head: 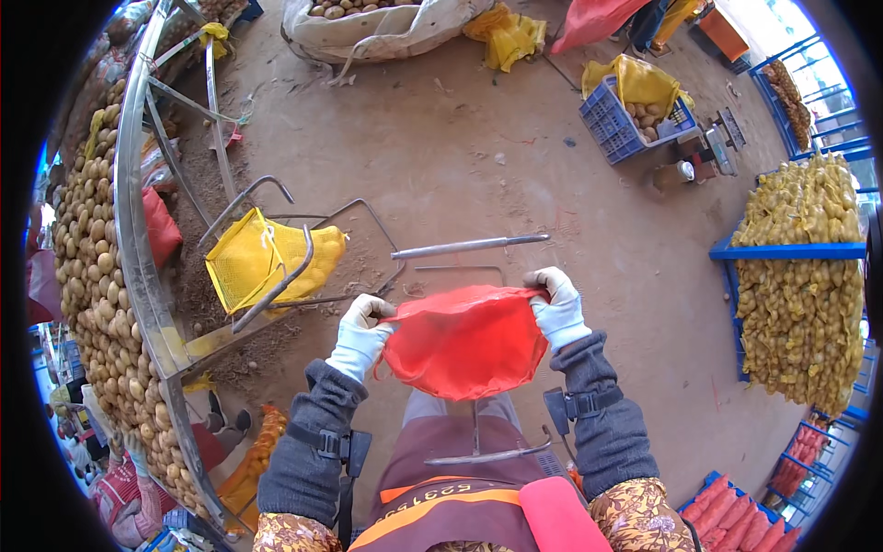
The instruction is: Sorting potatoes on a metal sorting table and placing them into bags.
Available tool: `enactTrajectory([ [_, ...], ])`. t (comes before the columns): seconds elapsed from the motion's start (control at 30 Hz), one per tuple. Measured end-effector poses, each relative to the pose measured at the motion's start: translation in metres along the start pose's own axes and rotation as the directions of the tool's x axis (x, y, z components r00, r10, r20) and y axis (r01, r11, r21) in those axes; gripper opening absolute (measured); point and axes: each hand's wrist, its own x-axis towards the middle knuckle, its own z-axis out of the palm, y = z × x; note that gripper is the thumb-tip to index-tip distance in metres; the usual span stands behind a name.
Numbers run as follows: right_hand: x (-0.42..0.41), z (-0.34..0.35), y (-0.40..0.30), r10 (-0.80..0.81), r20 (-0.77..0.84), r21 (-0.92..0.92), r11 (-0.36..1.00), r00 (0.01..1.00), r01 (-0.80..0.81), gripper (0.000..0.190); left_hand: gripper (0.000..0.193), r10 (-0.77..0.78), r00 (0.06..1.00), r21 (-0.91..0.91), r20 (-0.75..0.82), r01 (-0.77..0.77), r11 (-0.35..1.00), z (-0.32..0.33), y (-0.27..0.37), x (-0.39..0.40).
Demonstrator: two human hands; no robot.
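A red mesh sack [465, 345] is stretched between my two gloved hands, in front of my apron. My left hand [362, 334] pinches its rim on the left side. On the right side, my right hand [557, 307] grips the rim between thumb and fingers. The sack's mouth is spread wide; its lower part is hidden. Beyond my left hand, a yellow mesh sack [276, 259] holding potatoes hangs at a bent metal frame [279, 286]. A metal bar [469, 246] with a dark handle lies past the red sack.
Potatoes [103, 255] are heaped along a metal-edged sorting table [134, 276] at left, where a person [131, 490] works. A blue crate [610, 124] stands at upper right. A large white sack [386, 34] of potatoes is ahead. Stacked yellow potato bags [800, 317] stand at right.
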Motion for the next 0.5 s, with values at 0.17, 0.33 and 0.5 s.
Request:
enactTrajectory([
  [0.17,-0.003,-0.015,-0.024,-0.159,0.108,-0.394,0.9,0.981,0.189,0.032,0.024,0.493,0.868,0.399,0.058,-0.473,0.785,0.005,0.015,-0.001],
  [0.33,-0.007,-0.018,-0.015,-0.232,0.161,-0.34,0.899,0.959,0.275,0.029,0.027,0.519,0.852,0.433,0.071,-0.495,0.753,0.0,0.01,-0.006],
  [0.5,-0.01,-0.009,0.013,-0.049,0.125,-0.147,0.987,0.991,0.067,0.021,0.027,0.276,0.954,0.409,0.117,-0.3,0.862,-0.008,0.008,0.0],
])
